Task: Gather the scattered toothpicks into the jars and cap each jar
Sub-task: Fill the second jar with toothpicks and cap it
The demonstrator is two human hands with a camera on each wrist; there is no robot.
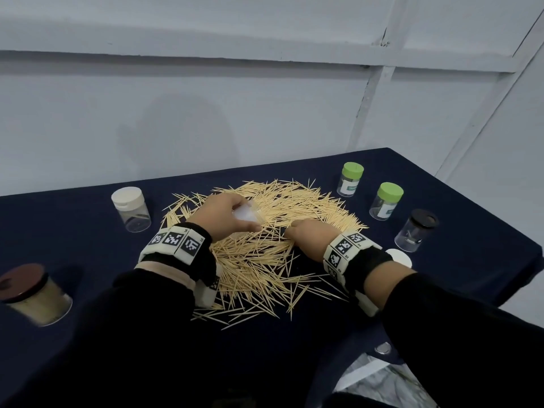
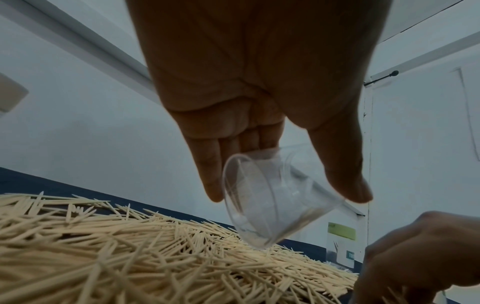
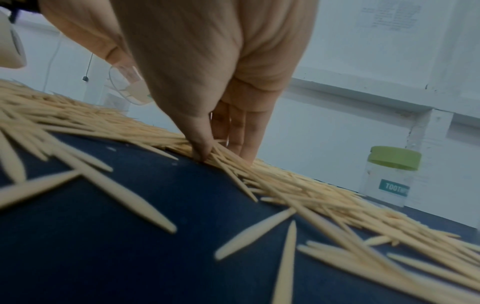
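Currently the left hand (image 1: 221,214) grips one clear uncapped jar (image 2: 270,197), tilted with its mouth toward the toothpick pile (image 1: 265,231); thumb and fingers (image 2: 207,174) curl around its wall. No toothpicks can be made out inside it. The right hand (image 1: 312,234) rests on the pile, its thumb and fingertips (image 3: 244,144) closed narrowly on a few toothpicks.

Count on the dark blue table (image 1: 88,207): five capped jars. Two green-lidded jars (image 1: 350,179) (image 1: 386,201) and one black-lidded jar (image 1: 415,230) stand right of the pile; contents cannot be determined. One white-lidded jar (image 1: 131,209) stands left, apparently empty. One brown-lidded jar (image 1: 32,293), near left, holds a pale fill. One loose white lid (image 1: 400,257) lies beside the right wrist.

Only the wrist views show the pinch and the tilted jar's open mouth; only the head view shows all jars.
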